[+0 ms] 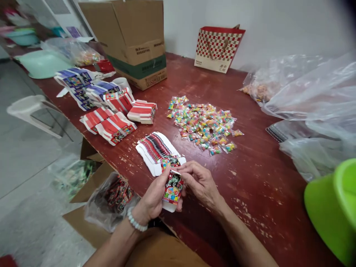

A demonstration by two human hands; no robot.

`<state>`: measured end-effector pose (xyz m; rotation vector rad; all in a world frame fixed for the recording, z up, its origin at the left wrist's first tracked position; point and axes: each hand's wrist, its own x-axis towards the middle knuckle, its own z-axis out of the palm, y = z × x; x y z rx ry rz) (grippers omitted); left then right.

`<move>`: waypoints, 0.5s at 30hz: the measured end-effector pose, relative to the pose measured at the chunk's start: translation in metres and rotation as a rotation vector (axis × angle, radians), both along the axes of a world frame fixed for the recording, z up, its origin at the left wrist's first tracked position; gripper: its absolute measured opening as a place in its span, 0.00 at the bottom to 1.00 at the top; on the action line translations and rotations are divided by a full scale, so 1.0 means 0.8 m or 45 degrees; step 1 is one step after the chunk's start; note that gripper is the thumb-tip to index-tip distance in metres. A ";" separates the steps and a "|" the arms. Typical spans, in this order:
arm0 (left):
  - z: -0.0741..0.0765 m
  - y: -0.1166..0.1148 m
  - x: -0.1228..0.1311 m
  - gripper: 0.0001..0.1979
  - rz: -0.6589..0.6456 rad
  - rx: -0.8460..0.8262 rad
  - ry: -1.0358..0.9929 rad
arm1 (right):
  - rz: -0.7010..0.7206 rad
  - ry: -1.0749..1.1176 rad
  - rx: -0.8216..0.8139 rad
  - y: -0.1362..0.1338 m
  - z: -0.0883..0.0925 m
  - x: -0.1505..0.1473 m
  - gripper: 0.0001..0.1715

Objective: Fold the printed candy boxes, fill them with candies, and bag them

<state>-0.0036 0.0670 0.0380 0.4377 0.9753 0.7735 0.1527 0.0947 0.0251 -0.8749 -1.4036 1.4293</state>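
My left hand (156, 194), with a beaded bracelet at the wrist, is wrapped round a small printed red box (174, 187) with a white flap at its lower end. The fingers of my right hand (198, 181) pinch the top edge of that same box. Just beyond my hands, a fanned row of flat unfolded boxes (154, 150) lies on the red table (250, 155). Past it is a pile of small clear packets of colourful candy (207, 124).
Stacks of red-striped boxes (116, 126) and blue boxes (75, 83) lie left. A large cardboard box (139, 48) and a checkered paper bag (218, 48) stand behind. Plastic bags (314, 92) and a green bucket (328, 207) are right. Below left is a lined carton of small boxes (119, 193).
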 end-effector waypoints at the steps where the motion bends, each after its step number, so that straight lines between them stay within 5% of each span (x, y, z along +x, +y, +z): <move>1: -0.002 0.002 0.002 0.33 0.004 0.026 0.027 | 0.011 0.008 -0.047 0.001 0.000 0.001 0.11; 11: -0.009 -0.007 0.002 0.33 -0.081 0.331 0.298 | 0.046 0.119 -0.519 -0.001 0.002 -0.005 0.17; 15: -0.008 -0.014 0.001 0.33 -0.074 0.324 0.253 | 0.027 0.043 -0.352 -0.006 0.001 -0.001 0.15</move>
